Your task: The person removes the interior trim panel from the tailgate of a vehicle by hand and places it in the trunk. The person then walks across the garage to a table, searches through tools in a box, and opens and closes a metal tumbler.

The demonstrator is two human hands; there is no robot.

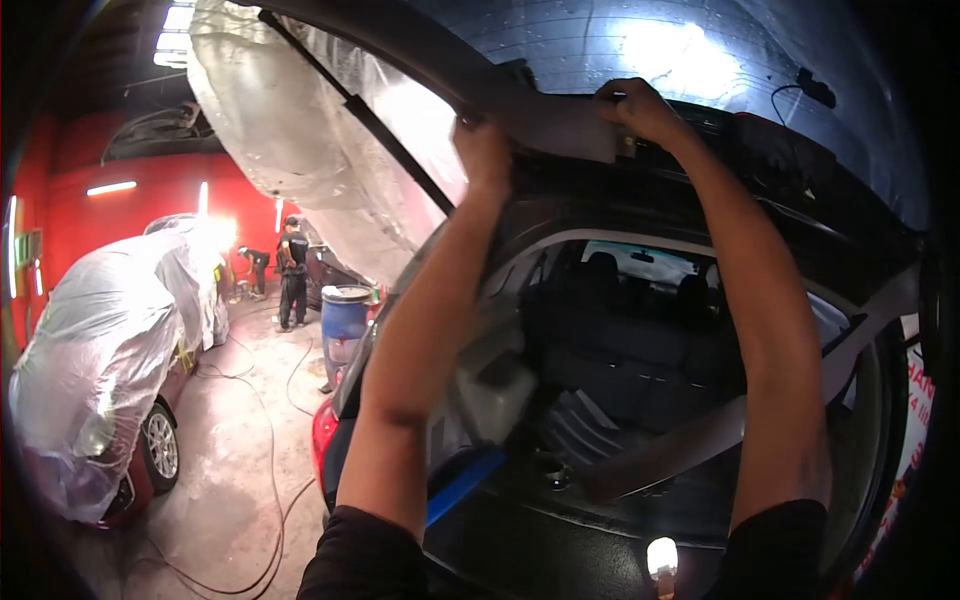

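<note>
Overhead is a raised car tailgate [780, 200] with a dark trim panel [555, 125] along the lower edge of its window. My left hand [482, 155] is raised to the left end of this panel, its fingers closed around the edge. Near the panel's right end, my right hand [640, 110] has its fingers bent and pressed together at the top edge beside the glass [600, 50]. What its fingertips hold is too small to name. Below my arms lies the open cargo area [490, 550], with a long trim piece [670, 450] resting slantwise inside.
Plastic sheeting [300, 130] hangs at the left behind a gas strut [390, 145]. A plastic-covered car [110, 330], a blue drum [344, 325], a standing person [292, 270] and a bending person [257, 268] are further left. Cables [272, 450] cross the floor. A lit lamp [662, 556] is low in front.
</note>
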